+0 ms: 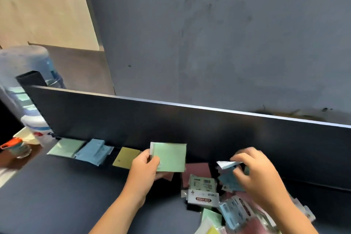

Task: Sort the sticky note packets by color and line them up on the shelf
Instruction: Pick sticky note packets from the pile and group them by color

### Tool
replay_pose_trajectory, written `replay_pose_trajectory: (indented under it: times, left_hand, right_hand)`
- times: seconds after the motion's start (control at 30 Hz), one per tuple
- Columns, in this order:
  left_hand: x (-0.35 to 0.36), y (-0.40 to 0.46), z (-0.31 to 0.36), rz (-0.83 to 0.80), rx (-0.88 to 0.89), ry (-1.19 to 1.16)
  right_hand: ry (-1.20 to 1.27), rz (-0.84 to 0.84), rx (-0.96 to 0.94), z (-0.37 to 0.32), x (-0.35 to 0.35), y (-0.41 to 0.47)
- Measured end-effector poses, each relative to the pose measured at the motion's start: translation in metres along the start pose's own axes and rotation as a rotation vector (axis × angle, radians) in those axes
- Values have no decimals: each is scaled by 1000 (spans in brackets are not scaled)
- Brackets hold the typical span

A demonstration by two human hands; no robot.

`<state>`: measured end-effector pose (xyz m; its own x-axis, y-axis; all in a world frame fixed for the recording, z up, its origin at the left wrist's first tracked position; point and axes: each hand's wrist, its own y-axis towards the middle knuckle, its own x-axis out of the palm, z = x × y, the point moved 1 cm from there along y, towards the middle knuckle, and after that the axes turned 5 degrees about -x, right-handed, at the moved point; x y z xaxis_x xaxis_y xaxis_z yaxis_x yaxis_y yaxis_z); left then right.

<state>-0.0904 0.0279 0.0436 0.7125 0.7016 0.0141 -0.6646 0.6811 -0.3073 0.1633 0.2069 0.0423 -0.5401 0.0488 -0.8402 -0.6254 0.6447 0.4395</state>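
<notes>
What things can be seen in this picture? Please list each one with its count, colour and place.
green packet: 1, green, held up in left hand
blue packet: 1, blue, in right hand
sorted piles: 3, green, blue, yellow, along shelf back
unsorted heap: many, mixed colours, right
shelf: 1, dark
water bottle: 1, bluish, far left
left hand: 1, grips green packet
right hand: 1, fingers pinch blue packet

Dim, soft focus, wide-angle bowed edges, motion-blurred right hand (254, 175)
</notes>
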Motion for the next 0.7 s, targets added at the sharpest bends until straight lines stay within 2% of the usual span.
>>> replay_pose_trajectory:
  times: [0.13,0.3,0.4,0.5,0.7]
  left_hand:
    - [-32,0,2,-14,8,-9]
    - [-74,15,3,-17,-27,-41]
    - [-100,23,8,-29,-37,-58]
    - [-130,33,14,-41,-45,-96]
    - [-194,56,11,-56,-68,-138]
  right_hand:
    - [106,106,-113,-37,16,19]
    - [145,78,-204,-87,44,35]
    - [158,89,-163,-114,61,43]
    - [209,80,-45,-138,80,48]
    - [359,-83,107,-203,107,62]
